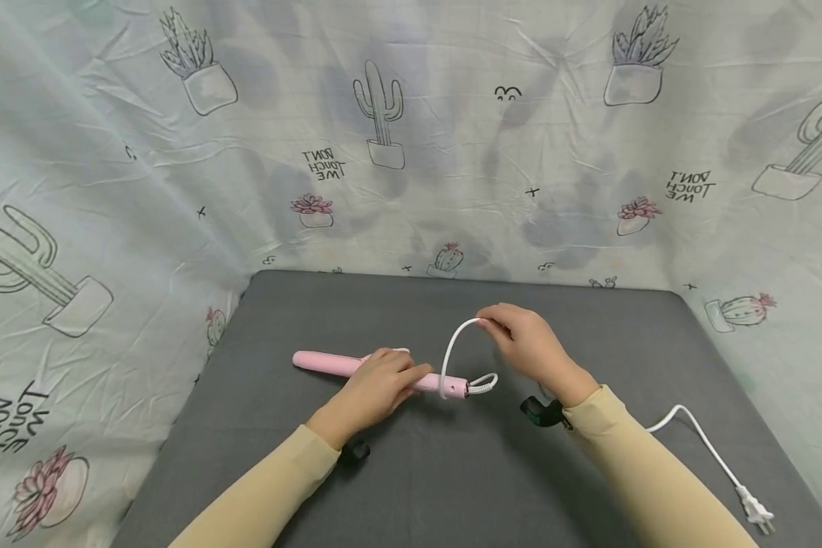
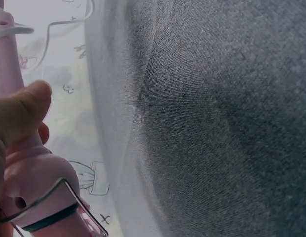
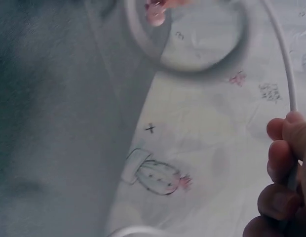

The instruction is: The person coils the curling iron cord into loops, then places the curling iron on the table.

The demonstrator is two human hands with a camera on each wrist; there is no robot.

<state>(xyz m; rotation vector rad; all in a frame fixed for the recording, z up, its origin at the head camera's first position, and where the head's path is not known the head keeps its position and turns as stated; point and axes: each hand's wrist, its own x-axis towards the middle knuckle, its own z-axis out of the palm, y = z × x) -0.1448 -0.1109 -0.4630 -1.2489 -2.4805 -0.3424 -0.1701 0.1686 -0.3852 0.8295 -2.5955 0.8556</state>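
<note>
A pink curling iron (image 1: 325,363) lies across the grey table, its rounded tip pointing left. My left hand (image 1: 380,384) grips it around the middle, with the thumb (image 2: 32,101) over the handle in the left wrist view. Just below that thumb, a bent metal wire stand (image 2: 64,183) shows near a dark ring. A white cord (image 1: 447,350) leaves the handle's right end in a small loop and passes over the handle. My right hand (image 1: 530,346) pinches this cord between thumb and fingers, raised to the right of the handle. In the right wrist view the cord (image 3: 286,64) curves up from the fingertips.
The cord's far end trails over the table's right side to a white two-pin plug (image 1: 753,506) near the front right. A grey cloth covers the table (image 1: 411,487). Behind and at both sides hangs a white curtain (image 1: 452,152) printed with cacti.
</note>
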